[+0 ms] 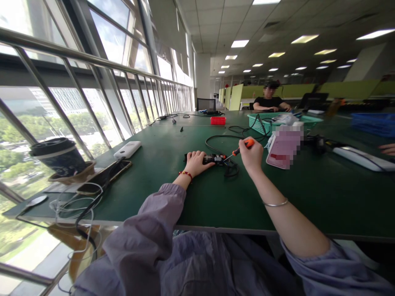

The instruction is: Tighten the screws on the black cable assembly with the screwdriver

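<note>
My right hand (252,156) is closed around a screwdriver (237,151) with an orange and black handle. Its thin shaft slants down to the left, and the tip is at or very near the right end of a small black device (218,159); contact cannot be made out. Wrapped over the left part of that device is my left hand (196,161), pressing it on the green table. The device's exact kind does not show, and its left part is mostly hidden by my fingers. A black cable (233,169) lies coiled beside its right end.
A propped pink phone (285,148) and a green basket (259,124) stand to the right, a red box (217,121) farther back. At left are a lidded cup (60,158), a white power bank (127,149) and loose cables. Another person (269,102) sits across the table (160,164).
</note>
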### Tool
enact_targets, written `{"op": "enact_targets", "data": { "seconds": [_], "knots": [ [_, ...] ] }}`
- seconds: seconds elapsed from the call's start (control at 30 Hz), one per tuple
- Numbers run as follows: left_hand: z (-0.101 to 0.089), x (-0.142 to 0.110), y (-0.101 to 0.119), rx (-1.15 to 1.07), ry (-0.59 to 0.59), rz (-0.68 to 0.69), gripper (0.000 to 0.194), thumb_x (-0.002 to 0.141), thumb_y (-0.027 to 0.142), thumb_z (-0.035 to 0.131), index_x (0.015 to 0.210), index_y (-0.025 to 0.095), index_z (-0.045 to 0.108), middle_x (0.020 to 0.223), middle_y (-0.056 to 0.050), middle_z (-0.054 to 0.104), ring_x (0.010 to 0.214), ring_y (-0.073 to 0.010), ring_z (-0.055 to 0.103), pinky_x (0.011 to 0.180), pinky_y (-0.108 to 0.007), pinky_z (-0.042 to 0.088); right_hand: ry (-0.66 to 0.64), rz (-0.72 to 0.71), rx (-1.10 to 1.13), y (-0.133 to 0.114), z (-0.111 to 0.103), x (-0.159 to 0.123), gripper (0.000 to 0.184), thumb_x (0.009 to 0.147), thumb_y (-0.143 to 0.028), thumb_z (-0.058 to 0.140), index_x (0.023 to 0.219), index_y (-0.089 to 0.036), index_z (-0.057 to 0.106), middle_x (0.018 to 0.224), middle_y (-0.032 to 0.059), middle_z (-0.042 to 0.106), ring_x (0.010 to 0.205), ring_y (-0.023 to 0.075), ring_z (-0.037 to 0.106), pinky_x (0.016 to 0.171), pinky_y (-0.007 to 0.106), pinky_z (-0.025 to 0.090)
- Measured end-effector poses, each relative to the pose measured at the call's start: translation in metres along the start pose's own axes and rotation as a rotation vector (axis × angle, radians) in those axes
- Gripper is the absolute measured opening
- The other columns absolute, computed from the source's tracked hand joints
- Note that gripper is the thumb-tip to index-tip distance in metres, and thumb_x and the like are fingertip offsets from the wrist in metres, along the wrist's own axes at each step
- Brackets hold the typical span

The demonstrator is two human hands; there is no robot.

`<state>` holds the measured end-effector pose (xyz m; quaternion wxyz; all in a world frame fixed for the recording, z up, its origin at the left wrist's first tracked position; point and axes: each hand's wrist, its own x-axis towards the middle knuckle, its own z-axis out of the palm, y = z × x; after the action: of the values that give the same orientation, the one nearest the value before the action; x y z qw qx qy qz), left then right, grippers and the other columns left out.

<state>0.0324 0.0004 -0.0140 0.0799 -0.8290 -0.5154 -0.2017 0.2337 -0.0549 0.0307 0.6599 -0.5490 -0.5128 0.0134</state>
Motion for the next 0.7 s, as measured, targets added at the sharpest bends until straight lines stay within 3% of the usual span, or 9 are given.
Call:
{"op": "enact_targets", "data": {
  "seconds": [0.23,0.5,0.6,0.7],
  "knots": [
    [-0.003,-0.001,0.0,-0.008,-0.013,0.005,0.054,0.083,0.065,0.048,0.111,0.02,0.057,0.112,-0.01,0.06,0.109,-0.0274,0.05,0.1,-0.043,0.027,0.051,-0.023,0.06,-0.005,-0.001,-0.001,0.022,0.075,-0.034,0.052,0.058,-0.023,0.045,0.053,-0.0032,0.046,0.054,0.0146,0.045,0.059,0.028,0.035],
    [-0.005,-0.002,0.0,-0.008,-0.027,0.001,0.051,0.083,0.063,0.05,0.11,0.02,0.057,0.111,-0.009,0.06,0.109,-0.0272,0.05,0.1,-0.042,0.026,-0.013,0.047,0.111,0.01,0.002,0.003,0.022,0.073,-0.035,0.052,0.057,-0.023,0.044,0.051,-0.0042,0.043,0.053,0.0142,0.044,0.057,0.028,0.037],
    [-0.004,-0.002,-0.001,-0.017,-0.02,0.001,0.051,0.083,0.064,0.05,0.11,0.021,0.057,0.111,-0.009,0.06,0.109,-0.0273,0.049,0.101,-0.042,0.026,-0.096,0.004,0.183,0.011,0.002,0.003,0.01,0.069,-0.03,0.054,0.067,-0.023,0.049,0.056,-0.0056,0.044,0.052,0.0126,0.044,0.055,0.027,0.038],
    [-0.003,-0.001,-0.002,-0.026,-0.01,0.009,0.052,0.083,0.064,0.05,0.11,0.021,0.057,0.11,-0.009,0.06,0.109,-0.0276,0.05,0.101,-0.043,0.026,-0.156,-0.041,0.224,0.006,0.001,0.0,0.019,0.068,-0.033,0.057,0.083,-0.023,0.05,0.063,-0.0063,0.047,0.053,0.012,0.047,0.055,0.025,0.039]
  ]
}}
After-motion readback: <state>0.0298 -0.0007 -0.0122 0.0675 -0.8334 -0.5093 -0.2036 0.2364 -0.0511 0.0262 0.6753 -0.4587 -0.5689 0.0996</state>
